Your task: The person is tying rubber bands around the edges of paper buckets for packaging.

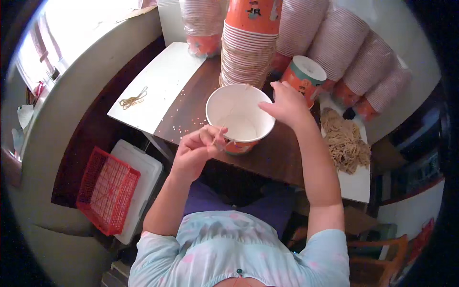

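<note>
A large paper bucket, white inside and orange outside, stands on the brown table in front of me with its mouth tipped toward me. At its near left rim my left hand is closed, pinching a thin tan cord between thumb and fingertips. Over the right rim reaches my right hand, its thumb apart from the fingers and nothing seen in it. The thumb tip is close to the rim; whether it touches cannot be told. Behind the bucket rises a tall stack of nested buckets.
Another orange and green bucket lies upside down beyond my right hand. Tan cords heap up on the right; a small cord bundle lies on the left white board. More wrapped stacks line the back. A red basket is low left.
</note>
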A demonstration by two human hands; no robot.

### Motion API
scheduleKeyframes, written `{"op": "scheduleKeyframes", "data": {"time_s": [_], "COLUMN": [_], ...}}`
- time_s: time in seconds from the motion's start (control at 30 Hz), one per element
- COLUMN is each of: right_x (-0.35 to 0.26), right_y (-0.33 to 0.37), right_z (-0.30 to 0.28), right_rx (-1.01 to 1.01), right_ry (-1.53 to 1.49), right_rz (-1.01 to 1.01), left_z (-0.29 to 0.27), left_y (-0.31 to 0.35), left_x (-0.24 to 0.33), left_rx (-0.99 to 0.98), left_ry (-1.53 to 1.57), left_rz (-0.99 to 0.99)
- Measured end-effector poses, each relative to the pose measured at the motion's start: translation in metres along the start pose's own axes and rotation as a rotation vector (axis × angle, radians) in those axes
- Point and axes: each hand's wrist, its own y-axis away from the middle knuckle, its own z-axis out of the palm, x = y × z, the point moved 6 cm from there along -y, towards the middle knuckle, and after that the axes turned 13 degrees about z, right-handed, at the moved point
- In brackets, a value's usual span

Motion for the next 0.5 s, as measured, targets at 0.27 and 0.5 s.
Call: {"op": "scheduleKeyframes", "data": {"time_s": [0.27, 0.5], "right_x": [-0.017, -0.044], "right_y": [0.025, 0.079], "right_z": [-0.032, -0.087], "right_rx": [0.358, 0.318], "right_ry": [-0.482, -0.553], "right_rz": [-0.3, -0.633], "left_z": [-0.056, -0.021], "left_y": [0.017, -0.042], "left_x": [0.034, 0.039], "left_rx": [0.549, 0.24], "left_ry": [-0.392, -0.489], "left_rz": [-0.062, 0.124]}}
